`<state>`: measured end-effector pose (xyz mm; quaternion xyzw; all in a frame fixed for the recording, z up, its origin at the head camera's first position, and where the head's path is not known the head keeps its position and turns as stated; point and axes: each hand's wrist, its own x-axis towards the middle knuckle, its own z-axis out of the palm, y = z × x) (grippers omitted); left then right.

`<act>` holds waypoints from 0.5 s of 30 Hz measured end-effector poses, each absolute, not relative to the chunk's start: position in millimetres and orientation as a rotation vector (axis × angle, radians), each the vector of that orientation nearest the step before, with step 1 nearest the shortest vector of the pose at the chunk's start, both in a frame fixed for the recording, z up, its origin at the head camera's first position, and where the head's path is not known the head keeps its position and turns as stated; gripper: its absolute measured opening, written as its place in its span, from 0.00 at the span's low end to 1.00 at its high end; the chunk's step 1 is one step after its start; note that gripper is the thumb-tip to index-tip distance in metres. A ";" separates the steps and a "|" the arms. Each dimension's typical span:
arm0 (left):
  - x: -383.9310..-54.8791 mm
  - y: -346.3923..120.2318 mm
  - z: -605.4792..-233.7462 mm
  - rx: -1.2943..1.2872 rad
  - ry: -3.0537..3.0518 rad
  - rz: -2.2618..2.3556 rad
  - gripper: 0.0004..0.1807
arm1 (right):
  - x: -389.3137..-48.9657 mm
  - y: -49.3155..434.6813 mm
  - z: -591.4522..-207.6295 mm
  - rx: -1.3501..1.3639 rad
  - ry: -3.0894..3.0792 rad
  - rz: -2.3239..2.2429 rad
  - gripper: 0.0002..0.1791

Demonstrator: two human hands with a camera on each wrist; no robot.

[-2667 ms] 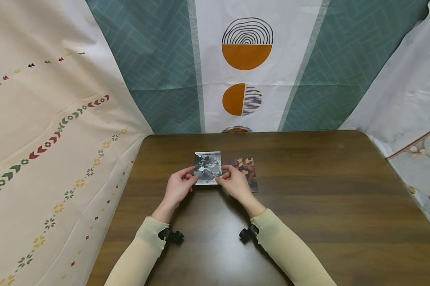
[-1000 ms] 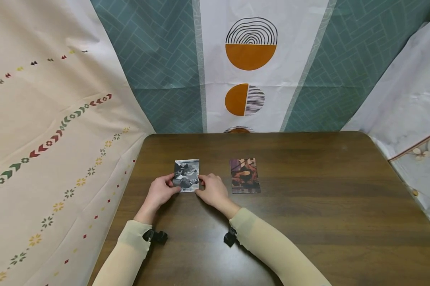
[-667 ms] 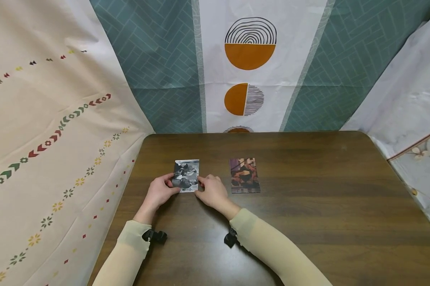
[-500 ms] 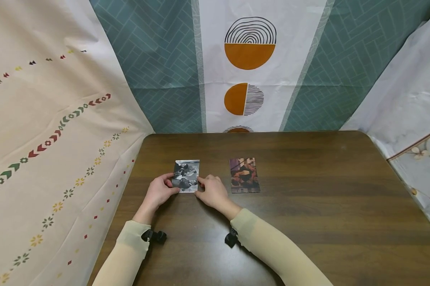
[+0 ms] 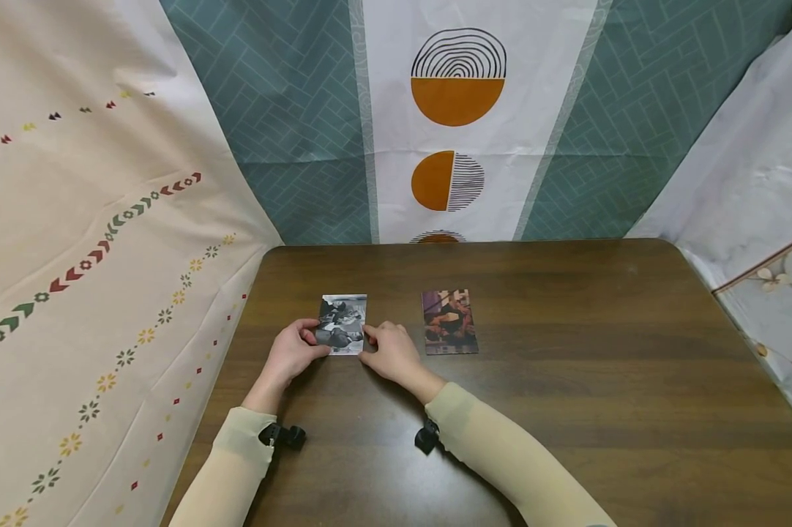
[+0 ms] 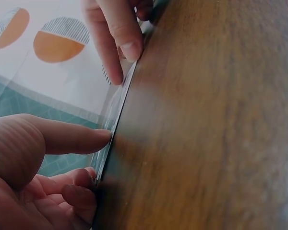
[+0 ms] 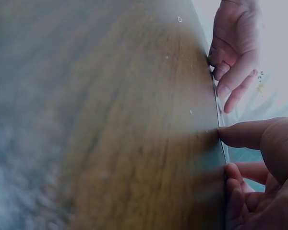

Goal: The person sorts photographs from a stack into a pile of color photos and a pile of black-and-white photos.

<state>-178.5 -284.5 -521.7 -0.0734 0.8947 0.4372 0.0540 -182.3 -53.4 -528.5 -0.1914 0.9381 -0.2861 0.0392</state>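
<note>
A black-and-white picture card (image 5: 341, 324) lies flat on the left part of the brown wooden table, close to its far side. My left hand (image 5: 293, 353) holds it at the left edge and near-left corner with thumb and index finger. On the opposite side my right hand (image 5: 394, 355) holds the right edge and near-right corner the same way. In the left wrist view the left thumb (image 6: 77, 136) rests at the thin card's edge, low on the tabletop; the other fingers curl beside it. The right wrist view shows the right thumb (image 7: 245, 134) likewise at the edge.
A second picture card (image 5: 450, 322), in dark reds and purples, lies flat to the right of the right hand. The wooden table (image 5: 600, 380) ends at a patterned teal and white cloth (image 5: 317, 132) behind. Pale cloths hang at left and right.
Since the oldest frame, both hands have carried the black-and-white card left and down onto the table, uncovering the coloured card. During the last second hands and card have stayed almost still.
</note>
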 end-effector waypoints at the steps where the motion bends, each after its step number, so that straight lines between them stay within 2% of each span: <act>1: -178.4 -284.5 -521.2 -0.226 2.718 1.331 0.35 | -182.7 -53.2 -528.4 -0.590 2.875 -0.888 0.33; 15: -177.9 -285.1 -516.9 -0.230 2.684 1.392 0.33 | -187.4 -44.8 -523.8 -0.576 2.691 -1.128 0.35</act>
